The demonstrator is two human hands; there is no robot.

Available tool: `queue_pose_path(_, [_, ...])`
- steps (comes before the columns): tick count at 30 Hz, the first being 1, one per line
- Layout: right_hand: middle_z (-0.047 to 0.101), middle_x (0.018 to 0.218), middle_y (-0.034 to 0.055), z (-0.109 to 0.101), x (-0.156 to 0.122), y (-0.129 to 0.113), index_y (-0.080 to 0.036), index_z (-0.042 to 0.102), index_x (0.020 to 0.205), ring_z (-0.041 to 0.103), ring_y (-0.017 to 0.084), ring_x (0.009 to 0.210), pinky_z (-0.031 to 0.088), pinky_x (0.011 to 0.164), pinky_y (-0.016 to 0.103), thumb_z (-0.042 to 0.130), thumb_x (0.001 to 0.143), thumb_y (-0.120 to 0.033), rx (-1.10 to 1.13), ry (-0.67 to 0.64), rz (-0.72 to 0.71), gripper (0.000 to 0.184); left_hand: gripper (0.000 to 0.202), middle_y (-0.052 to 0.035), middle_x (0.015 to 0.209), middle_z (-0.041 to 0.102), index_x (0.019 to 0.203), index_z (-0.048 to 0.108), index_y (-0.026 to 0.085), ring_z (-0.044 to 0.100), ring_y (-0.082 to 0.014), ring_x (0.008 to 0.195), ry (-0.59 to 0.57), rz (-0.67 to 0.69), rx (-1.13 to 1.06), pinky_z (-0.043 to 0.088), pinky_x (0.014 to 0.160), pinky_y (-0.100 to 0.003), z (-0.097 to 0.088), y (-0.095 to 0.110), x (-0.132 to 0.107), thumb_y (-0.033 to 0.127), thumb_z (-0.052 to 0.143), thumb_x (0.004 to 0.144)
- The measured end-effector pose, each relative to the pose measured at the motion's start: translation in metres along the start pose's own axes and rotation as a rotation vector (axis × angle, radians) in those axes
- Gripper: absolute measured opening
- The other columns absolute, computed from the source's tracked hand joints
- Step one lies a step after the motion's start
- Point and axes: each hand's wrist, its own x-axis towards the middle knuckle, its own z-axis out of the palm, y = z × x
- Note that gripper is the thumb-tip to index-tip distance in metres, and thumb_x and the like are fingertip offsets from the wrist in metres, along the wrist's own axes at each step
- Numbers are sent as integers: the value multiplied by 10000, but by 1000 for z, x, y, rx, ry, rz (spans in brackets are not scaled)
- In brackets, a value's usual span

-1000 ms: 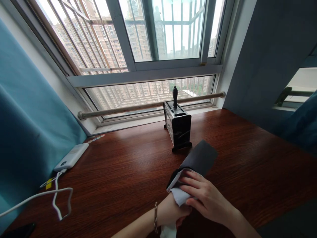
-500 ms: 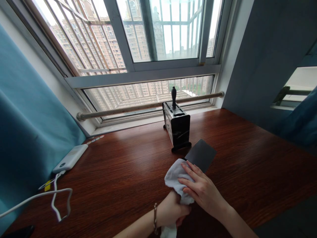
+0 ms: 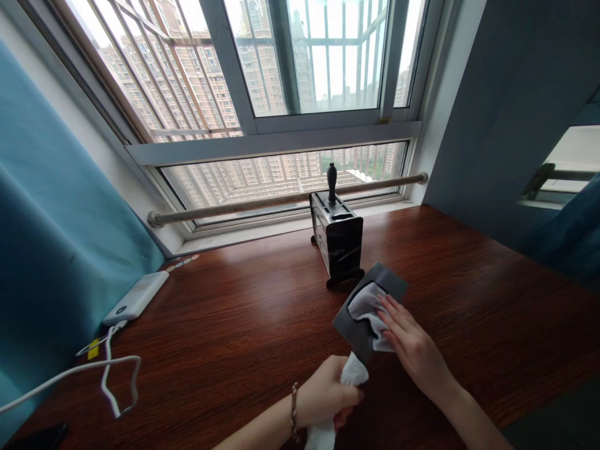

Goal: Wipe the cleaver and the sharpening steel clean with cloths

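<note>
The left hand [image 3: 332, 394] has its grip closed round the white-wrapped handle [image 3: 355, 371] of a cleaver [image 3: 355, 337]; the right hand [image 3: 415, 344] covers a white cloth [image 3: 368, 305] on the blade [image 3: 392, 282], its pinch unclear. If the cloth slips, fingers could meet the edge. The cleaver slants over the wood-grain desk [image 3: 225, 325], near a black knife block [image 3: 344, 247] below a barred window [image 3: 319, 75].

White cloth [image 3: 368, 305], one: shifted from the near end of the grey blade [image 3: 352, 328] to farther up its face, right hand [image 3: 415, 344] moved with it. Newly uncovered: blade's near end (previously hidden), white wrapping [image 3: 355, 370] at the left hand [image 3: 328, 394].
</note>
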Motion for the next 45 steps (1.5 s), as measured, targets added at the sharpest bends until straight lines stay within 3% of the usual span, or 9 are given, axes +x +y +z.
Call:
queue_pose_path(5, [279,1437,138,10,-9,12,-69,382,1369,234,264,1328,200,1099,453,375,973,-379,277,241,485,503,185,100,393,405,763,378,183,368,-74,294,-29,15,-13,325,281,-173,-2,-1,1,190,515,639])
queue_pose_path(7, [398,1364,147,14,-9,-1,-96,411,1342,333,283,1276,255,1069,454,470,928,-442,646,281,693,542,187,98,391,407,771,385,181,376,-75,296,-34,21,-10,325,285,-171,-1,0,0,187,514,636])
queue_pose_path(9, [548,1207,107,17,-7,-22,-153,535,1198,478,275,1147,383,978,407,573,881,-433,1173,277,851,425,187,94,390,412,782,397,176,376,-75,296,-35,24,-6,323,288,-168,0,1,0,184,509,632])
queue_pose_path(11, [617,1066,55,20,-4,-42,-182,611,1037,553,220,1027,441,894,318,638,858,-356,1639,239,926,251,178,88,395,421,784,415,171,378,-74,298,-37,27,-5,328,289,-167,0,2,0,177,492,624])
queue_pose_path(14, [639,954,33,22,-3,-59,-172,652,975,581,145,879,452,806,229,687,829,-246,1968,137,966,167,148,76,401,432,742,427,167,384,-77,304,-41,28,-5,346,288,-174,-1,2,0,161,458,597])
queue_pose_path(21, [656,883,65,7,3,-40,-117,683,904,594,142,778,477,723,231,784,704,-143,1995,41,1057,225,149,82,392,422,744,444,174,383,-81,301,-77,-1,31,341,302,-176,-1,6,-2,177,492,603])
queue_pose_path(30, [674,909,84,-26,14,3,-116,692,878,635,163,770,551,680,229,850,564,-75,1881,410,1204,354,146,76,390,430,701,420,176,380,-77,293,-98,-35,81,322,282,-162,-4,2,-1,174,511,586])
queue_pose_path(37, [674,931,31,-46,15,35,-179,686,889,642,155,783,571,681,218,862,494,-42,1767,669,1262,453,130,72,415,436,678,427,167,389,-66,310,-125,-18,126,310,276,-145,-5,-2,0,189,530,602])
queue_pose_path(45, [672,909,16,-63,6,50,-185,682,887,636,139,735,563,642,188,839,540,-60,1630,708,1312,401,109,55,448,453,669,458,165,398,-76,328,-133,-4,210,298,263,-161,-6,-7,1,196,547,615])
